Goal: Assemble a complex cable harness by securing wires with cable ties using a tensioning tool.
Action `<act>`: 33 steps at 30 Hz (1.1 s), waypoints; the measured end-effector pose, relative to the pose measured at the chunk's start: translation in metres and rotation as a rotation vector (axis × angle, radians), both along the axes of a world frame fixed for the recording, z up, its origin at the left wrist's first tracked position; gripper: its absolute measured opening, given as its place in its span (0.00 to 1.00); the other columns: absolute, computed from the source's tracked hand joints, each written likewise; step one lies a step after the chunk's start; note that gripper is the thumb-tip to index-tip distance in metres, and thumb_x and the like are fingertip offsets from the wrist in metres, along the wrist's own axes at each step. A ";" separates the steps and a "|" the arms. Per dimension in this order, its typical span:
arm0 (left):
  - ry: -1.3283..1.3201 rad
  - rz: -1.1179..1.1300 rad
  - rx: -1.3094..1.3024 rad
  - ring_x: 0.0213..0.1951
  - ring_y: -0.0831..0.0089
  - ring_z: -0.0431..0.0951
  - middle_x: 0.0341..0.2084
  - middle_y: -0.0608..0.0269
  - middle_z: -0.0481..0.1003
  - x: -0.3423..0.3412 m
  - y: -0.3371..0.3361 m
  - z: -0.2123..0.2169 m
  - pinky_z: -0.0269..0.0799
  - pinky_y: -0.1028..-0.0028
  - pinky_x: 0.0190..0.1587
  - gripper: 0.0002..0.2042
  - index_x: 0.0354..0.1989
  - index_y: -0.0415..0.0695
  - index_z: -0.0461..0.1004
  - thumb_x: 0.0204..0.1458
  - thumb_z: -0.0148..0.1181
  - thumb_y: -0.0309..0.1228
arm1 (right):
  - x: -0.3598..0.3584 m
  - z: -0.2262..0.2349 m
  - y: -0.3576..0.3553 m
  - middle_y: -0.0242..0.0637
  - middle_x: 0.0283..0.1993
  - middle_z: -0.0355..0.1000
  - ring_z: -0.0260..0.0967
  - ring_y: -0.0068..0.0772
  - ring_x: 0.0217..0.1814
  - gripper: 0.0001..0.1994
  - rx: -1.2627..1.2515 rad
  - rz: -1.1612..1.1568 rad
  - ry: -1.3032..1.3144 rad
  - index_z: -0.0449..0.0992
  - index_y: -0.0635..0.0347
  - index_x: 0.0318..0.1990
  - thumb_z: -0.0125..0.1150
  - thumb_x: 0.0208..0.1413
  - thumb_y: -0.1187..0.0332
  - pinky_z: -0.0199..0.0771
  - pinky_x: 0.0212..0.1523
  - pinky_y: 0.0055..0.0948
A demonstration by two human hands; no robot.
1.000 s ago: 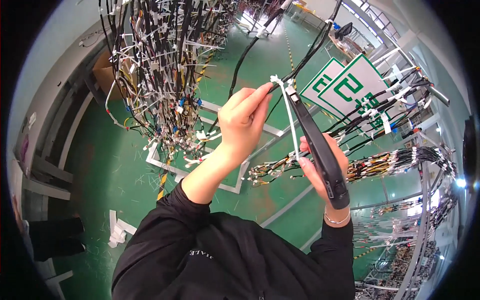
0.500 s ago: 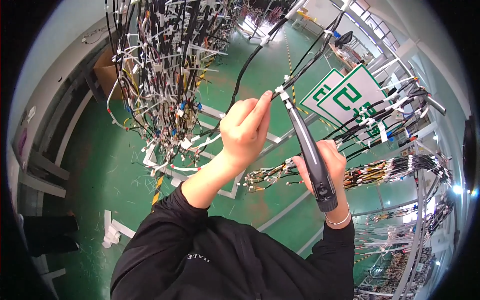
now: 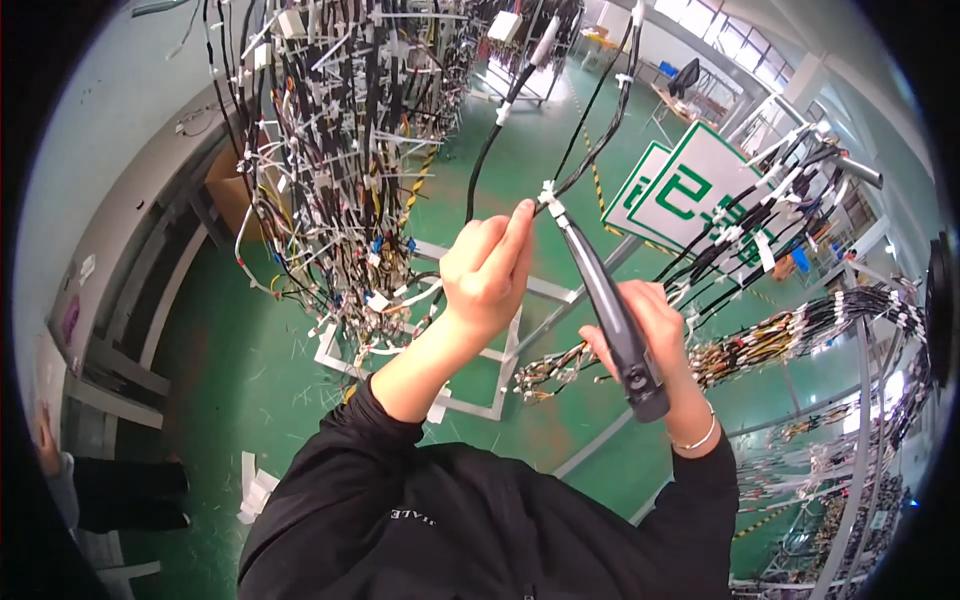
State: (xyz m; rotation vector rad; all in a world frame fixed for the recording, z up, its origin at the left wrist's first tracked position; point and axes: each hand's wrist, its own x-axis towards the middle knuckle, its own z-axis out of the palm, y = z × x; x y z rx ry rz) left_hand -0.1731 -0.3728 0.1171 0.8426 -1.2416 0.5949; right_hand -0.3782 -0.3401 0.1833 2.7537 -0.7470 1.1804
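My right hand (image 3: 655, 330) grips a dark grey cable tie gun (image 3: 610, 310) whose nose points up at a white cable tie (image 3: 549, 197) wrapped on a thin black cable bundle (image 3: 590, 150). My left hand (image 3: 490, 270) is raised beside it, its forefinger and thumb pinching the cables right at the tie. Both arms wear black sleeves; a thin bracelet sits on the right wrist.
A dense rack of black wire harnesses with white ties (image 3: 340, 150) hangs at upper left. More harnesses on a metal frame (image 3: 800, 320) run along the right. A green and white sign (image 3: 690, 190) stands behind the tool. Green floor (image 3: 230, 380) with white marked lines lies below.
Both hands and the tool have shifted slightly left and up. The loose white tail of the tie seen earlier beside the tool is gone; only the short tie at the tool's nose shows.
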 end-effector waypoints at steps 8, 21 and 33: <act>0.020 -0.060 0.046 0.24 0.68 0.74 0.24 0.60 0.76 -0.001 -0.004 0.004 0.69 0.73 0.27 0.16 0.44 0.39 0.82 0.45 0.67 0.14 | -0.010 -0.023 -0.013 0.36 0.23 0.69 0.63 0.36 0.25 0.13 -0.060 -0.010 -0.037 0.76 0.64 0.30 0.77 0.40 0.72 0.64 0.28 0.34; 0.580 -1.051 0.320 0.25 0.89 0.60 0.24 0.79 0.69 0.050 -0.091 0.111 0.53 0.83 0.26 0.11 0.49 0.36 0.79 0.64 0.57 0.28 | 0.026 0.012 -0.027 0.35 0.51 0.63 0.66 0.27 0.47 0.29 0.314 0.096 -0.716 0.58 0.59 0.64 0.63 0.56 0.78 0.72 0.47 0.30; 0.573 -0.749 0.112 0.16 0.91 0.51 0.16 0.82 0.58 0.221 0.105 0.181 0.43 0.84 0.18 0.11 0.43 0.40 0.80 0.64 0.57 0.35 | 0.184 0.039 -0.009 0.47 0.68 0.57 0.74 0.42 0.55 0.23 0.496 0.686 -0.961 0.58 0.56 0.54 0.58 0.53 0.83 0.88 0.39 0.32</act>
